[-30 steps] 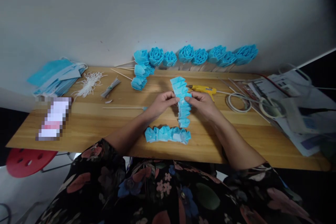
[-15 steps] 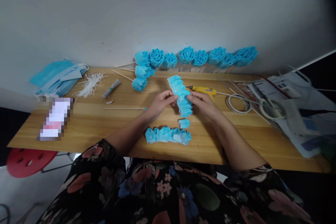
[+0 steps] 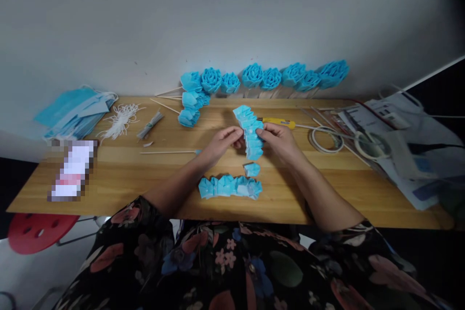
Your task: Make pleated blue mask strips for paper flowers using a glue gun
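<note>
Between my two hands hangs a pleated blue strip of folded mask fabric (image 3: pixel 251 128), tilted with its upper end toward the left. My left hand (image 3: pixel 224 143) pinches its left edge, while the fingers of my right hand (image 3: pixel 278 139) close on its right edge. Just below lies a small folded blue piece (image 3: pixel 252 169). Closer to me, a second blue folded strip (image 3: pixel 229 187) rests flat on the wooden table (image 3: pixel 152 181). A yellow glue gun (image 3: pixel 279 122) lies partly hidden behind my right hand.
Several blue fabric roses (image 3: pixel 253 75) on sticks line the wall. At the left are face masks (image 3: pixel 74 111), white ear loops (image 3: pixel 121 120), a bundle of wires (image 3: pixel 150 125) and a phone (image 3: pixel 72 169). One thin stick (image 3: pixel 167 152) lies by my left hand. Tape rolls (image 3: pixel 326 140) and papers sit right.
The view has shifted slightly, so most things appear a little further left. Both hands keep hold of the pleated strip, which now hangs a bit more upright.
</note>
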